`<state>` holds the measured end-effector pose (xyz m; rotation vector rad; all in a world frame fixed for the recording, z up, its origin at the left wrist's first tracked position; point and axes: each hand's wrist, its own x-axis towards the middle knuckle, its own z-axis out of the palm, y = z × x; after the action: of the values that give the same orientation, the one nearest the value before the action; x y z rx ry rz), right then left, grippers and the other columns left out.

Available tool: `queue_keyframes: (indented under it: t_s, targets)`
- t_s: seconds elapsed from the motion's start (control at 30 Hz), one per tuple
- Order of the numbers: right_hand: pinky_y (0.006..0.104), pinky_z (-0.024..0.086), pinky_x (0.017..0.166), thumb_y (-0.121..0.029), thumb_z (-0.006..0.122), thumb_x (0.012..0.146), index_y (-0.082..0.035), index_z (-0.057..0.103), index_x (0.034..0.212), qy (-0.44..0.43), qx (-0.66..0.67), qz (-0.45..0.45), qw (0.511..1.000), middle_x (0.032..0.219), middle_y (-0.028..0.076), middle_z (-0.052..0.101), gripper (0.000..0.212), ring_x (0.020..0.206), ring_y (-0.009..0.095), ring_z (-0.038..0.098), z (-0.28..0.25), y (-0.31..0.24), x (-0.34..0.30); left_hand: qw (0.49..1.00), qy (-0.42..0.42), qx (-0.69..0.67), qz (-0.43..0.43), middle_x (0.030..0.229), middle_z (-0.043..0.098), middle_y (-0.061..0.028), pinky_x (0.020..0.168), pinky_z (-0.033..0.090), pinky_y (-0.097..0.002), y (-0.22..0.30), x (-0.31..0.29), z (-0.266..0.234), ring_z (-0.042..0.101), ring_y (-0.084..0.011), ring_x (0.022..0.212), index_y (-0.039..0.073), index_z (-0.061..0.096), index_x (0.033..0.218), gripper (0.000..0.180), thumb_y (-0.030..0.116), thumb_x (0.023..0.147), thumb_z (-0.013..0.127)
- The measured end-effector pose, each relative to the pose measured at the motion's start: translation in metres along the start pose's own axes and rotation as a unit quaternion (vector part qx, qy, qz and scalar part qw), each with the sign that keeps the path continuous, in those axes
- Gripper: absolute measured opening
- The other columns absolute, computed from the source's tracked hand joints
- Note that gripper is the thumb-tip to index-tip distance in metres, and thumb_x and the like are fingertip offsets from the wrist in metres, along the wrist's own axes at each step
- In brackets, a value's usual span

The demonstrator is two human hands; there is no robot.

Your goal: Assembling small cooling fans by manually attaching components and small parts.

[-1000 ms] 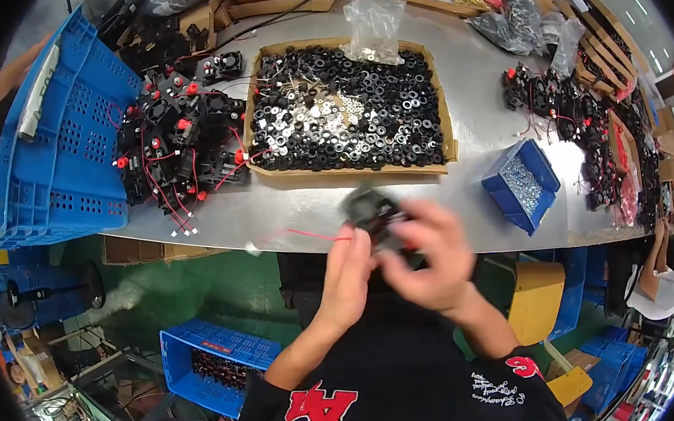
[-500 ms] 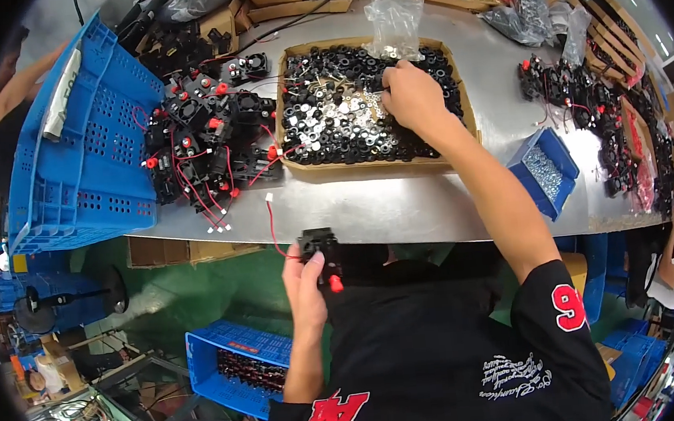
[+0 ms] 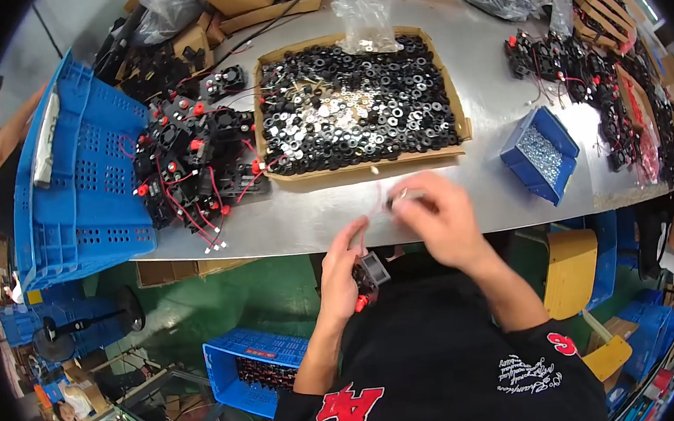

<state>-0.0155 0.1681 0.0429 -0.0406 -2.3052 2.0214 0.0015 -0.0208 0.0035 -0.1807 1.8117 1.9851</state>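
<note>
Head view: the right hand (image 3: 442,217), which half a second earlier reached into the cardboard tray (image 3: 457,112) of black and silver rings, is now back at the near edge of the desk (image 3: 451,48), fingers pinched on a small ring (image 3: 397,200) just short of that tray. The left hand (image 3: 342,270), below the tray, stays closed on 1 small black fan unit (image 3: 370,272), so the picked ring likely meets the fan next.

One cardboard tray (image 3: 461,129) of washers, one small blue bin (image 3: 518,152) of screws, two hands.
</note>
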Motion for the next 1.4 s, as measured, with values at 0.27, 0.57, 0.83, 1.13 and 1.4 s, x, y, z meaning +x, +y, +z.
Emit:
queue_keyframes:
  t_s: [0.27, 0.57, 0.83, 1.13, 1.4]
  targets:
    - [0.0304, 0.050, 0.071, -0.001, 0.071, 0.076, -0.004, 0.072, 0.097, -0.021, -0.159, -0.191, 0.968, 0.088, 0.010, 0.070, 0.021, 0.080, 0.020, 0.067, 0.000, 0.017, -0.033, 0.991, -0.074, -0.104, 0.030, 0.101, 0.063, -0.0064, 0.083, 0.044, -0.0229, 0.002, 0.004, 0.018, 0.057, -0.0072, 0.092, -0.003, 0.054, 0.123, 0.043, 0.031, 0.098, 0.047]
    - [0.0332, 0.048, 0.066, -0.005, 0.074, 0.077, -0.005, 0.073, 0.090, -0.135, -0.095, -0.193, 0.967, 0.081, 0.005, 0.062, 0.013, 0.072, 0.021, 0.060, 0.018, 0.009, -0.007, 0.896, -0.192, -0.366, -0.161, 0.060, 0.049, -0.0047, 0.031, 0.034, -0.0229, -0.007, 0.004, -0.031, 0.044, -0.0119, 0.035, 0.001, 0.053, 0.107, 0.038, 0.036, 0.100, 0.043]
    - [0.0437, 0.050, 0.083, -0.016, 0.059, 0.086, -0.006, 0.066, 0.104, 0.008, -0.454, -0.116, 0.884, 0.104, 0.017, 0.061, 0.021, 0.095, 0.035, 0.060, -0.022, -0.005, 0.114, 0.886, -0.187, -0.399, -0.148, 0.060, 0.045, -0.0028, 0.035, 0.036, -0.0267, -0.019, -0.009, -0.036, 0.040, -0.0119, 0.034, 0.000, 0.051, 0.104, 0.033, 0.032, 0.097, 0.044]
    - [0.0461, 0.054, 0.080, -0.003, 0.062, 0.077, 0.001, 0.069, 0.090, -0.050, -0.617, -0.028, 0.785, 0.099, 0.024, 0.067, 0.016, 0.093, 0.038, 0.065, -0.061, 0.014, 0.207, 0.881, -0.239, -0.394, -0.108, 0.062, 0.047, -0.0056, 0.034, 0.041, -0.0257, -0.025, -0.015, -0.023, 0.042, -0.0105, 0.035, -0.003, 0.051, 0.107, 0.041, 0.036, 0.101, 0.039]
    - [0.0437, 0.052, 0.075, -0.023, 0.069, 0.074, -0.001, 0.071, 0.083, -0.084, -0.564, 0.018, 0.821, 0.085, 0.022, 0.069, 0.024, 0.082, 0.038, 0.065, -0.090, 0.021, 0.225, 0.916, -0.247, -0.294, -0.113, 0.062, 0.047, -0.0062, 0.035, 0.040, -0.0276, -0.016, -0.011, -0.017, 0.043, -0.0126, 0.035, -0.003, 0.049, 0.105, 0.039, 0.035, 0.097, 0.044]
